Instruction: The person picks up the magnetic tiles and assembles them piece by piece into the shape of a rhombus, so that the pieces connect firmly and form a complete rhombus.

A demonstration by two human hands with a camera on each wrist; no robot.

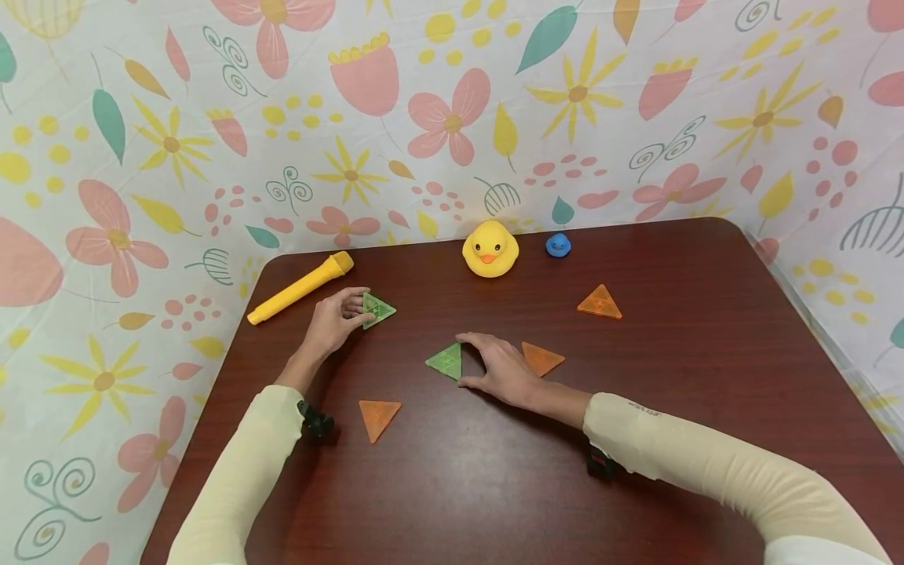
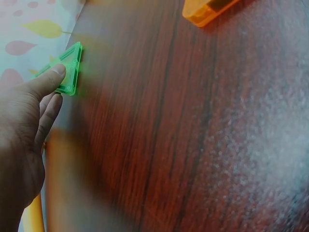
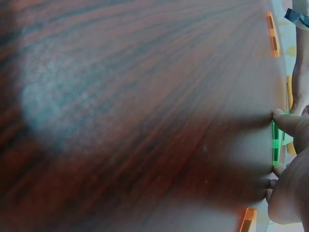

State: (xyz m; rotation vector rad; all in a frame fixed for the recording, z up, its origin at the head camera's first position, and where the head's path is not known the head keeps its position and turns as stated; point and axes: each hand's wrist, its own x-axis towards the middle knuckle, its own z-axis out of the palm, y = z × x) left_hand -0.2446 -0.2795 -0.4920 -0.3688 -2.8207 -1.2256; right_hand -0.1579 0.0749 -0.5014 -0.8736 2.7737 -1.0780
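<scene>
My left hand pinches a green translucent triangle tile between thumb and fingers. The left wrist view shows the thumb lying across that tile. At the middle of the table, my right hand holds a second green triangle tile by two corners, thumb on one and forefinger on the other. In the right wrist view this tile appears edge-on at the tabletop. An orange triangle tile lies right beside the right hand, partly covered by it.
Another orange triangle lies nearer the front left, and one more orange triangle at the right. Along the back are a yellow toy microphone, a yellow rubber duck and a small blue duck. Patterned cloth hangs behind the brown table.
</scene>
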